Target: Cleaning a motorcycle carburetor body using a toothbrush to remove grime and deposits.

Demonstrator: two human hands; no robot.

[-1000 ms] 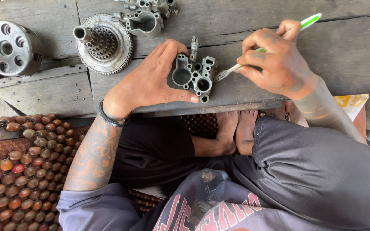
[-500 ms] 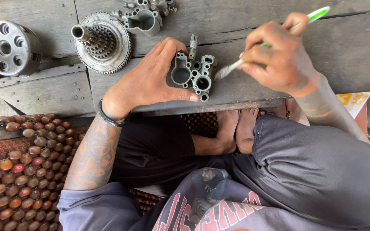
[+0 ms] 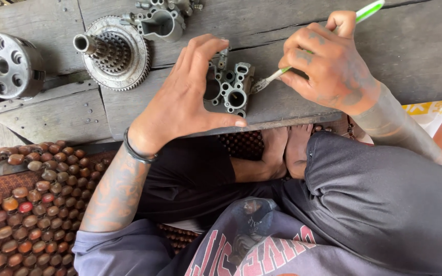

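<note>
The fingers point(image 3: 208, 56) of the left hand point(image 3: 182, 102) are spread apart and curved around the small grey cast-metal part with several round bores point(image 3: 228, 89), thumb along its near edge and fingertips at its far side, so that it is steadied on the weathered grey wooden bench point(image 3: 303, 97) rather than lifted. The fingers point(image 3: 308, 51) of the right hand point(image 3: 328, 64) are closed together on the white-and-green plastic handle of a small brush point(image 3: 323, 38), whose bristled tip is set against the right edge of the cast part.

The step in hand is judged to be the brushing clean of that part's bores and outer faces. The next move would call for short, controlled strokes, with the part kept pressed down firmly, and perhaps turned so that another face is presented to the bristles.

Further left on the bench, a round toothed gear plate with a splined shaft point(image 3: 111, 51) is laid, a grey cast housing point(image 3: 162, 20) lies at the far edge, and a silver drum pierced with round holes point(image 3: 6, 66) sits at the far left. Near left, a brown beaded wooden mat point(image 3: 21, 204) is spread on the floor.
</note>
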